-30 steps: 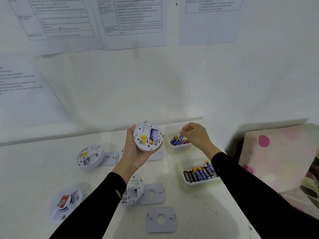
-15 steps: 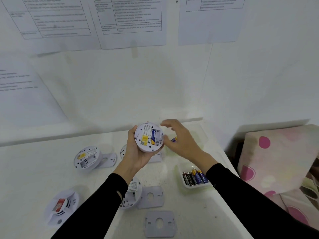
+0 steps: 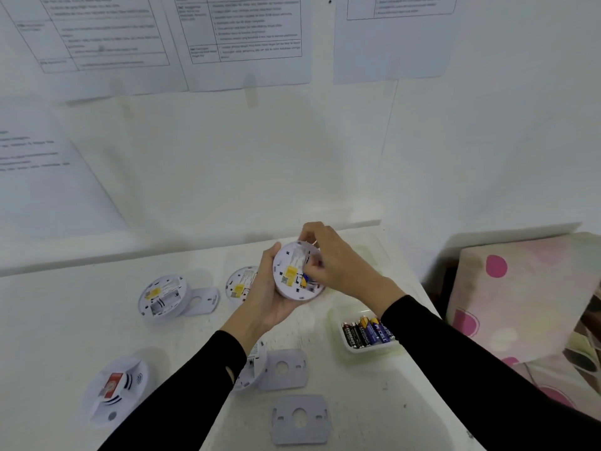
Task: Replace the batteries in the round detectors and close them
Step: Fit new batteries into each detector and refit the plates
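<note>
Round detector (image 3: 294,275) is held up clear of the table (image 3: 374,402), its back turned toward the camera so that the battery compartment can be seen and reached. It is cradled from beneath and from the left by the left hand (image 3: 270,304), with fingers wrapped round the rim. That grip is judged to be a brace against the push coming from the other side.

And the push is on. The right hand (image 3: 341,265) is brought over the top, fingers bent down into the compartment, and a blue battery (image 3: 305,280) is pinched there at the lower end. The fingertips are blurred, so how far the cell is seated cannot be told.

The step is judged to be the fitting of a fresh cell, and closing is not yet done. The tray (image 3: 357,351) of spare cells is placed just beside the right forearm, within easy reach. Over on the left an open detector (image 3: 162,297) is laid back-up with its slots bare, evidently waiting its turn. A loose mounting plate (image 3: 300,418) is set apart near the front edge, presumably kept for the closing.
</note>
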`<action>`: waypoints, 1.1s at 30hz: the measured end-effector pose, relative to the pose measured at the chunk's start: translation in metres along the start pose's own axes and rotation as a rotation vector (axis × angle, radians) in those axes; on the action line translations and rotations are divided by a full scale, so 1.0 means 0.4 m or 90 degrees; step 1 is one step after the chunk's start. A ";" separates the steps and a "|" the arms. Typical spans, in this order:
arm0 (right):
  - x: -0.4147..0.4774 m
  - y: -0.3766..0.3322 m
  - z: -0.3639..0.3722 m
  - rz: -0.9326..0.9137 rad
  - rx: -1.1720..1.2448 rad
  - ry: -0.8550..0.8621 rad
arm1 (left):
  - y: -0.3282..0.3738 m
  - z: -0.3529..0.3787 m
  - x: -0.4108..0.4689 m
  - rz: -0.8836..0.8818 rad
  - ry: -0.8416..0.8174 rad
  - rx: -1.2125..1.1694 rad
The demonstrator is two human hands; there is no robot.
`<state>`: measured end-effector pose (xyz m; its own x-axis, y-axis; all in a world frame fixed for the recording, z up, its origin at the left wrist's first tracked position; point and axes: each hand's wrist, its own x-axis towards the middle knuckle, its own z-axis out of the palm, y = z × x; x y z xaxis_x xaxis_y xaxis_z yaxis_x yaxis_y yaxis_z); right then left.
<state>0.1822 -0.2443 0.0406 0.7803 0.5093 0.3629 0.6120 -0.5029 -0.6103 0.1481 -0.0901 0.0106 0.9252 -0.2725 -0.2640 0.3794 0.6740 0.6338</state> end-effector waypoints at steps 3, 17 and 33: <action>-0.011 -0.003 0.006 -0.033 0.002 -0.066 | 0.001 0.007 0.001 0.009 -0.007 -0.012; 0.005 0.009 -0.017 -0.010 0.038 -0.034 | 0.003 0.021 0.001 0.000 0.007 -0.019; -0.025 0.007 -0.012 -0.041 -0.016 -0.037 | 0.002 0.046 -0.003 -0.005 -0.008 0.029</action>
<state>0.1767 -0.2544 0.0386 0.7311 0.5804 0.3588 0.6641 -0.4844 -0.5695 0.1475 -0.1018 0.0247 0.9222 -0.2863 -0.2598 0.3859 0.6396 0.6649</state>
